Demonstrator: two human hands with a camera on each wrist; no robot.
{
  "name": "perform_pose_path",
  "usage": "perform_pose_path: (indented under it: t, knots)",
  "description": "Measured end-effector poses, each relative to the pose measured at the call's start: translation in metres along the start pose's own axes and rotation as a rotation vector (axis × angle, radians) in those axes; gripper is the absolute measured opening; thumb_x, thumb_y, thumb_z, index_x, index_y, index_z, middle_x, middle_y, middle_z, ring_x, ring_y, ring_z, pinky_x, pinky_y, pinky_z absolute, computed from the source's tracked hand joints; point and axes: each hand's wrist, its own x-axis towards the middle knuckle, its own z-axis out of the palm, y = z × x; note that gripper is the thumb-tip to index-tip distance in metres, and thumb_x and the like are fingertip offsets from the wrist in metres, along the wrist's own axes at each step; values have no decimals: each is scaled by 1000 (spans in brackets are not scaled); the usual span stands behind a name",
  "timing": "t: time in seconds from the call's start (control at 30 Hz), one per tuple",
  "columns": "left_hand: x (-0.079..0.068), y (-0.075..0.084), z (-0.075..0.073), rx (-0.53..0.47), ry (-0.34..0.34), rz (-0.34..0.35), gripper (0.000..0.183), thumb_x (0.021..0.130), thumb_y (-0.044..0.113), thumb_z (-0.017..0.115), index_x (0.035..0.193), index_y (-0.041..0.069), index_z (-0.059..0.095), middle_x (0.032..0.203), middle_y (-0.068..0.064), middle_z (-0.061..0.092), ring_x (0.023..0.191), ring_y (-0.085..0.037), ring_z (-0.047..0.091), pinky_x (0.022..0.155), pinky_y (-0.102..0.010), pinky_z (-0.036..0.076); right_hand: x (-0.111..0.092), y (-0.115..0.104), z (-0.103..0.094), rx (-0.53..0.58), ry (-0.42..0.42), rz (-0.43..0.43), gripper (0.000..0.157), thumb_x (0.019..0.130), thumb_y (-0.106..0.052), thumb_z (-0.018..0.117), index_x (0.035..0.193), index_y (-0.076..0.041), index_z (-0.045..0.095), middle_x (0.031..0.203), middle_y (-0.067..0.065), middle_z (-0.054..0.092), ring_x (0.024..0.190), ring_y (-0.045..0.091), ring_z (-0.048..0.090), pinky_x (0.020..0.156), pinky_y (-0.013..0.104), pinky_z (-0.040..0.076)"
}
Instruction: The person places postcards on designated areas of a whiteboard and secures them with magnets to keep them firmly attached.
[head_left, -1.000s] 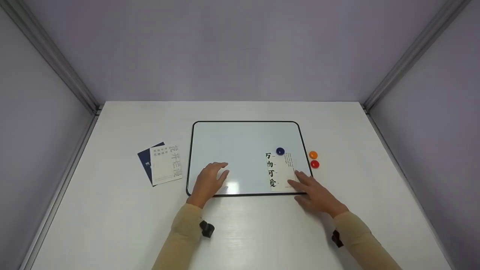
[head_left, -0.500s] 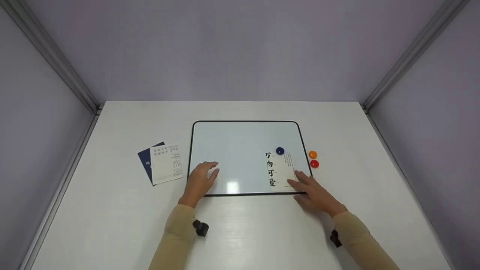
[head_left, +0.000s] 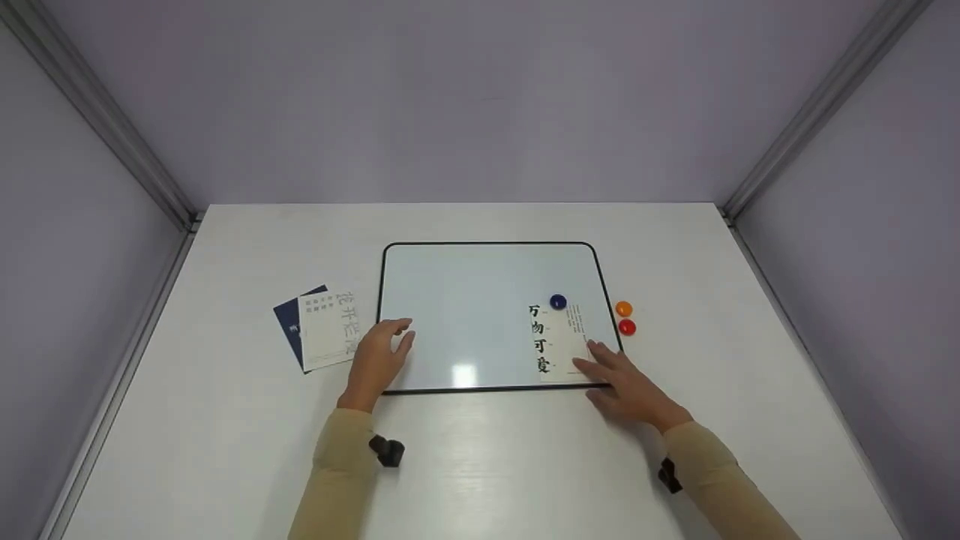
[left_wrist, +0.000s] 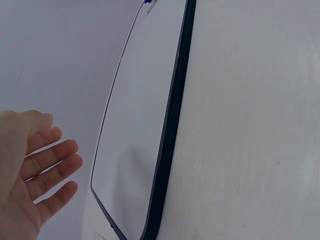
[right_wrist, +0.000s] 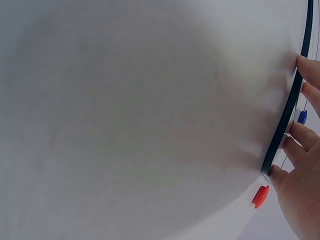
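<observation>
White calligraphy card under the right fingertips, left hand held loose over the whiteboard's other side

The card lies flat on the black-framed whiteboard, its bold column of black characters well to the left of the right hand. That hand has its fingers spread apart and clasps nothing; fingertips rest at the card's near right corner, while the thumb is at the board's near frame, as the right wrist view also shows. Beyond these fingertips, at the card's far edge, sits a round blue magnet. Just past the same hand, outside the right frame, an orange magnet and a red magnet lie side by side on the white table.

The left hand is over the board's left border, thumb and fingers apart, fingers gently bent, with nothing between them. Close to its left lie a white card with grey characters and, partly underneath, a navy card. Both forearms wear beige sleeves, and a small black device shows by the left wrist.
</observation>
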Motion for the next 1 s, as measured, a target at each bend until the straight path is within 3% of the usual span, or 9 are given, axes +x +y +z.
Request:
perform_pose_path:
  t: [0.4, 0.7, 1.0]
  knots:
    - [0, -12, -10, -11, 42, -67, 28, 96, 17, 58, 119, 4, 64, 115, -14, 69, 108, -28, 65, 96, -42, 53, 0, 0, 1, 2, 13, 4, 54, 95, -29, 58, 146, -33, 40, 163, 4, 22, 152, 31, 18, 123, 56, 17]
    - [-1, -28, -23, -74, 55, -146, 31, 97, 18, 56, 122, 2, 62, 116, -17, 68, 109, -30, 64, 96, -42, 53, 0, 0, 0, -1, 19, -2, 55, 95, -29, 59, 146, -32, 40, 163, 4, 22, 152, 31, 19, 123, 56, 17]
    - [-2, -41, -31, -57, 148, -113, 28, 95, 12, 58, 118, -3, 64, 109, -22, 69, 100, -34, 67, 89, -45, 55, 0, 1, 1, 11, 22, -13, 54, 94, -26, 59, 145, -29, 43, 162, 8, 24, 150, 36, 21, 120, 59, 24]
